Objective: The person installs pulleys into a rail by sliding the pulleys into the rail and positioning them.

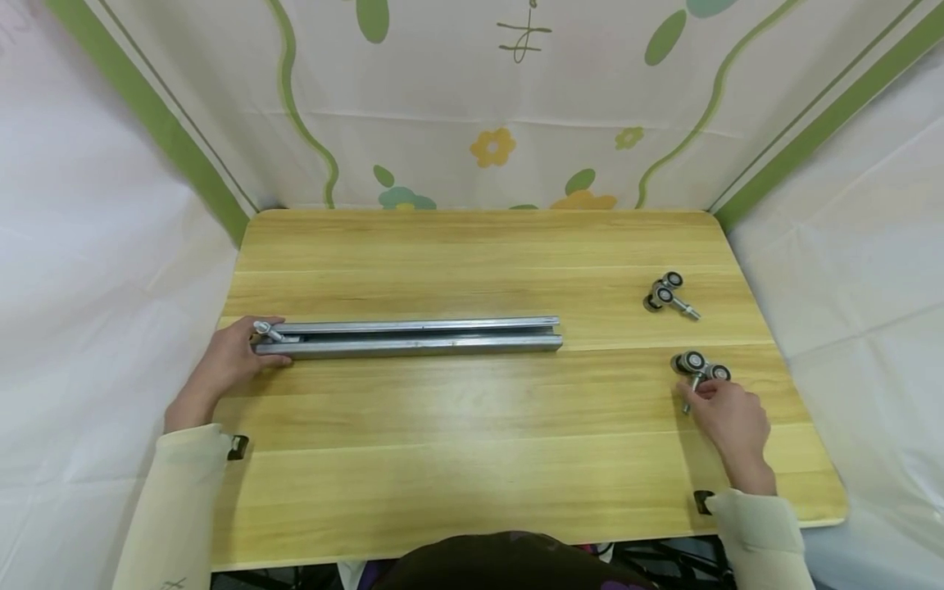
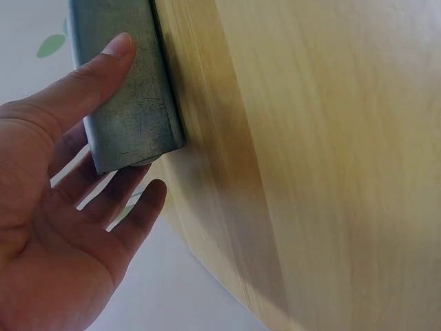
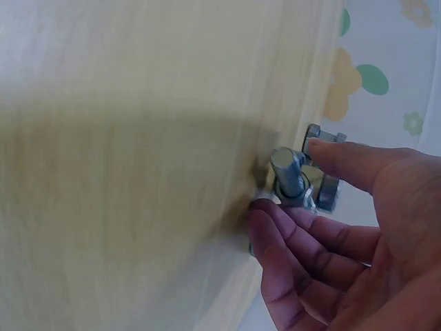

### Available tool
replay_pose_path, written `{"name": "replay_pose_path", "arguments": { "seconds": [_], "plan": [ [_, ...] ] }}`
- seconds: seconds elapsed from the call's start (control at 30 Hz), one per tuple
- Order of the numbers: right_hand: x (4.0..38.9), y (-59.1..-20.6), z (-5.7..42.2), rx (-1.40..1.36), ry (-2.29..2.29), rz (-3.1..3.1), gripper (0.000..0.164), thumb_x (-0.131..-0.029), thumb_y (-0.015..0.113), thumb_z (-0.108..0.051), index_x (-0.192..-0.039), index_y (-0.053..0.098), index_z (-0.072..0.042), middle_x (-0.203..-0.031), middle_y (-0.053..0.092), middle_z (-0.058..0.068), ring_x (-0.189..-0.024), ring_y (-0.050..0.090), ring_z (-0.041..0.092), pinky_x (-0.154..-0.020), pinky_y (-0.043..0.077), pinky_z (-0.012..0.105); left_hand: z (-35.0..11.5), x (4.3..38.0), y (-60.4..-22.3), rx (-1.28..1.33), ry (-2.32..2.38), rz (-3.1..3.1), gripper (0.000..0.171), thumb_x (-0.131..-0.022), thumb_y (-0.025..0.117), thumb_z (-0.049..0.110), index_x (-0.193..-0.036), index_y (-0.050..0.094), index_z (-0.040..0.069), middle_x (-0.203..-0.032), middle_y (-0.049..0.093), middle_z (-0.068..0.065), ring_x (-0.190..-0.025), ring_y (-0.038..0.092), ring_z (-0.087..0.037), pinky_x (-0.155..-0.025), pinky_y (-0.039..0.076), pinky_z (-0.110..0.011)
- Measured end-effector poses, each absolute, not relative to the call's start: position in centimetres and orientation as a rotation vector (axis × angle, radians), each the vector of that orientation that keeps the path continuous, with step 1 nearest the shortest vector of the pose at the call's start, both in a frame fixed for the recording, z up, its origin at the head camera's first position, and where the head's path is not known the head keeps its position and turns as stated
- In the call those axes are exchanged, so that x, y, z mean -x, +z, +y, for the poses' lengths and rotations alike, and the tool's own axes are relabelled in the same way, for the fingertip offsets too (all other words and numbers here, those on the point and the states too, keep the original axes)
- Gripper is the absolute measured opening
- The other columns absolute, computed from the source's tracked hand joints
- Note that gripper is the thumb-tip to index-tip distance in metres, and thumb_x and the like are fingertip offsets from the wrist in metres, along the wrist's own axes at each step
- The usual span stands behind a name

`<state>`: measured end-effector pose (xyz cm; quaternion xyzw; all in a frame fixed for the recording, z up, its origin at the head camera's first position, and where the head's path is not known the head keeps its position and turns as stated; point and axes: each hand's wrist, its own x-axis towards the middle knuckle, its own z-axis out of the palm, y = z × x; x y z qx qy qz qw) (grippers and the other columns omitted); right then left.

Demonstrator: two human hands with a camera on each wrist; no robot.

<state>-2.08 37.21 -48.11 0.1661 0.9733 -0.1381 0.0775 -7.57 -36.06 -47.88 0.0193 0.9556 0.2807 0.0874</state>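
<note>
A grey metal channel rail [image 1: 420, 347] lies lengthwise on the table, its slot facing up. My left hand [image 1: 238, 354] holds its left end, thumb on the near side and other fingers toward the far side and end. From the slot beside that hand, a threaded bolt [image 1: 267, 331] sticks up; what it is fixed to inside is hidden. At the right, my right hand [image 1: 732, 418] pinches a wheeled roller trolley [image 1: 693, 362]. In the right wrist view the trolley's bolt [image 3: 288, 171] points toward the camera, between thumb and fingers.
A second roller trolley [image 1: 664, 293] lies farther back on the right, its bolt pointing to the near right. The wooden table [image 1: 457, 483] has white cloth walls [image 1: 848, 270] at both sides and a flowered cloth [image 1: 442, 90] behind.
</note>
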Motion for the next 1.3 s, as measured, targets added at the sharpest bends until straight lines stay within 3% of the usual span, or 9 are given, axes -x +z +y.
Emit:
{"name": "replay_pose_path", "arguments": {
  "seconds": [0.27,0.47,0.77,1.1,1.3],
  "plan": [
    [2.3,-48.6,37.1,-0.442,-0.403,2.982,0.046,-0.087,0.065,-0.048,-0.08,0.071,-0.003,-0.066,0.065,0.009,-0.053,0.052,0.022,-0.042,0.038,0.034,-36.1,7.4,-47.9,-0.03,0.832,2.834,0.077,-0.072,0.084,0.032,-0.136,0.055,0.001,-0.128,0.053,-0.034,-0.114,0.049,-0.049,-0.095,0.04,-0.065],
    [2.5,-48.7,37.3,-0.402,-0.407,3.026,0.036,-0.087,0.067,-0.035,-0.068,0.068,-0.005,-0.058,0.06,0.005,-0.051,0.048,0.022,-0.043,0.036,0.035,-36.1,7.3,-48.0,-0.034,0.851,2.839,0.076,-0.072,0.084,0.03,-0.137,0.055,0.0,-0.127,0.054,-0.033,-0.111,0.052,-0.049,-0.092,0.042,-0.064],
    [2.6,-48.0,37.9,-0.299,-0.442,3.078,0.029,-0.084,0.069,-0.023,-0.073,0.073,0.003,-0.065,0.068,0.015,-0.051,0.052,0.021,-0.045,0.039,0.035,-36.1,7.2,-48.0,-0.05,0.865,2.859,0.074,-0.072,0.084,0.027,-0.135,0.056,0.0,-0.124,0.056,-0.033,-0.11,0.052,-0.047,-0.093,0.042,-0.063],
    [3.2,-46.1,38.4,-0.196,-0.415,3.009,0.029,-0.086,0.069,-0.023,-0.075,0.072,0.003,-0.06,0.067,0.008,-0.046,0.048,0.016,-0.043,0.037,0.034,-36.1,7.4,-47.8,-0.066,0.869,2.867,0.072,-0.073,0.084,0.025,-0.134,0.057,0.0,-0.122,0.057,-0.032,-0.108,0.053,-0.046,-0.091,0.043,-0.063],
    [4.1,-44.7,39.0,-0.114,-0.369,2.946,0.026,-0.089,0.064,-0.018,-0.077,0.074,0.003,-0.061,0.069,0.007,-0.048,0.054,0.019,-0.044,0.043,0.036,-36.3,7.5,-48.0,-0.051,0.865,2.854,0.074,-0.072,0.084,0.029,-0.135,0.056,0.0,-0.123,0.057,-0.031,-0.109,0.053,-0.045,-0.092,0.043,-0.062]
  ]
}}
